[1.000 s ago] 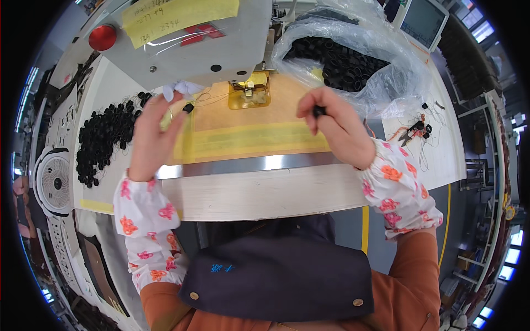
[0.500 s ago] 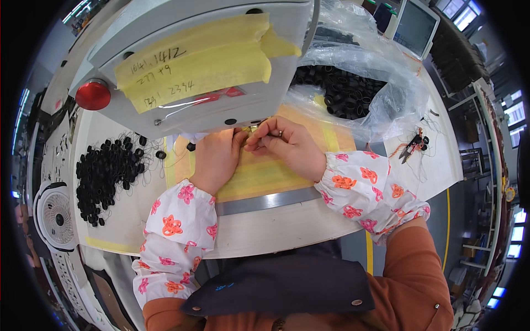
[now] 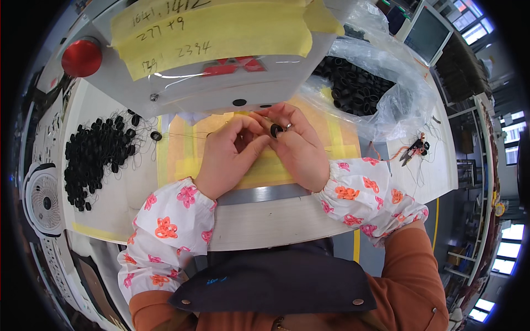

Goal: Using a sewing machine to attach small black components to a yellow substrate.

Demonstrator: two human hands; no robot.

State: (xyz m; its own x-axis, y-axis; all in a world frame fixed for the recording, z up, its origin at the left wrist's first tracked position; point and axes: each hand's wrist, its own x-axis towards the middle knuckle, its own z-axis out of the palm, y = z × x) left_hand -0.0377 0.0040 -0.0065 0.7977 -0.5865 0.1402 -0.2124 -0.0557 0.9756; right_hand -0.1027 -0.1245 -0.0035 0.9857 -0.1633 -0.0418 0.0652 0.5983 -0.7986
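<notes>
My right hand [image 3: 303,149] holds a small black ring [image 3: 275,130] between its fingers, below the head of the grey sewing machine [image 3: 221,77]. Close against it, my left hand [image 3: 232,151] has its thumb and fingers pinched together beside the ring; what lies in that pinch is hidden. Thin dark threads stretch from a loose black ring [image 3: 156,135] toward my left hand. Both hands are over the yellow-taped work plate [image 3: 259,175].
On the left lies a heap of black rings with thread tails [image 3: 99,157]. A clear plastic bag [image 3: 411,102] full of black rings stands back right, with thread snips [image 3: 411,151] nearer. A red button [image 3: 81,58] juts from the machine; a white fan [image 3: 47,201] sits far left.
My hands have come together, and a black ring now shows in my right fingers. The view has shifted, with the machine head appearing larger and higher.
</notes>
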